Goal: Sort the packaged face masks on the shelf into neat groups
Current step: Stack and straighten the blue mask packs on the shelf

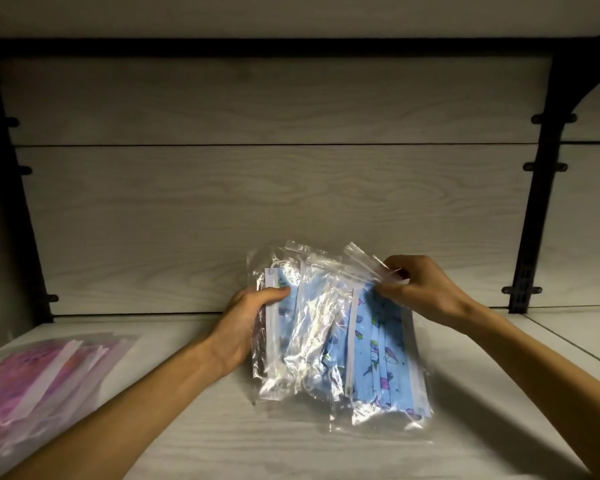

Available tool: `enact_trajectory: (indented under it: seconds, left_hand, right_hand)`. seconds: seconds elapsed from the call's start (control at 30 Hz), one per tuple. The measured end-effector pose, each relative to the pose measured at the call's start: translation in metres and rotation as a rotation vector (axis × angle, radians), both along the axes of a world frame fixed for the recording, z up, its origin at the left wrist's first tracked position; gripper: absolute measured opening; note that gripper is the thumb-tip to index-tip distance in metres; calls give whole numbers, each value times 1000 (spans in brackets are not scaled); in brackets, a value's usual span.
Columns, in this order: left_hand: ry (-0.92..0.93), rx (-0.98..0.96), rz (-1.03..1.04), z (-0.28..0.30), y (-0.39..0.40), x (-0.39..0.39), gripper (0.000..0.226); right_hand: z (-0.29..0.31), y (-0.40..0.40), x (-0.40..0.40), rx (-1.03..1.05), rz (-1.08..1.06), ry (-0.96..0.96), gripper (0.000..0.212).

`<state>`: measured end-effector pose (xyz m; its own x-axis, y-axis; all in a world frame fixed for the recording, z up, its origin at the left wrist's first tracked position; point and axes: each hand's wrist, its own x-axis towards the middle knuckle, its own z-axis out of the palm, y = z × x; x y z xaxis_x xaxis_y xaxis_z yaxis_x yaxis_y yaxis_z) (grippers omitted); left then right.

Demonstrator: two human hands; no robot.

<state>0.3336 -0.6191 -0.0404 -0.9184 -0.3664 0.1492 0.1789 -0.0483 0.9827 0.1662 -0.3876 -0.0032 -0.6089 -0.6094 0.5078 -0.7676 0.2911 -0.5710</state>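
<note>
We see no words, numbers or signs that we can read. The blue mask packs (340, 327) show only small cartoon pictures, and the pink mask packs (39, 379) are too blurry for us to tell.

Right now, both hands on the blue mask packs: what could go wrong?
1. The blue mask packs are fanned out unevenly in glossy bags; the left hand grips only the left edge, so the right-hand packs could slide out onto the shelf.
2. The right hand pinches just the thin plastic top flaps, which may slip or tear.
3. The pink mask packs lie loosely at the left; a sweeping forearm could scatter them.
</note>
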Motion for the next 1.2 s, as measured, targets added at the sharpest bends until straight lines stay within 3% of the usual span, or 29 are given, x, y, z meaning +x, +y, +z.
enact_trajectory:
  seconds: [0.13, 0.23, 0.3, 0.43, 0.57, 0.77, 0.97, 1.2]
  left_hand:
    - [-18, -16, 33, -4, -2, -2, 30]
    - [-1, -30, 23, 0, 1, 3, 54]
    - [7, -11, 31, 3, 3, 5, 60]
    - [8, -5, 60, 4, 1, 5, 43]
    - [-41, 2, 23, 8, 2, 4, 50]
    - [-35, 169, -11, 7, 0, 3, 33]
    - [8, 240, 38, 9, 2, 1, 49]
    - [-30, 337, -68, 6, 0, 2, 70]
  right_hand:
    - [7, 0, 2, -57, 47, -55, 17]
    - [14, -8, 1, -45, 81, -138, 12]
    - [17, -10, -2, -29, 64, -170, 21]
    - [13, -9, -6, -29, 54, -246, 20]
    - [8, -5, -7, -60, 47, -293, 21]
    - [5, 17, -13, -45, 107, -391, 30]
    - [-8, 41, -30, -280, 51, -527, 9]
    - [-17, 43, -33, -468, 22, -698, 18]
